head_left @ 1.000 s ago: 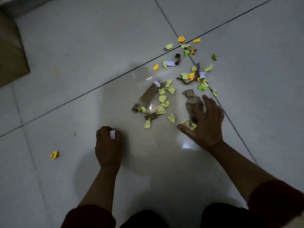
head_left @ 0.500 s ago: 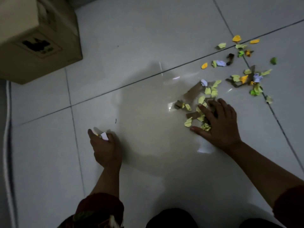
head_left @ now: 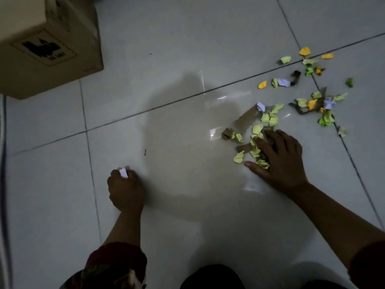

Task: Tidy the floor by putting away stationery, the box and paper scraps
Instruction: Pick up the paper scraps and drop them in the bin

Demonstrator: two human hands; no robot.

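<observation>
Crumpled paper scraps in yellow, green, orange, white and brown lie scattered on the pale tiled floor at the right. My right hand lies flat with spread fingers over the near end of the pile, covering a few yellow and brown bits. My left hand rests on the floor at lower centre-left, fisted around a small white paper scrap that pokes out at the top. A cardboard box with a black printed label stands at the upper left.
Further scraps reach toward the upper right along the tile joints. A tiny dark speck lies mid-floor. A pale strip runs down the left edge. My dark-clothed knees fill the bottom.
The view swung left, so the cardboard box came into sight and the pile sits further right. My right hand slid left over the scraps. My left hand still holds the white scrap.
</observation>
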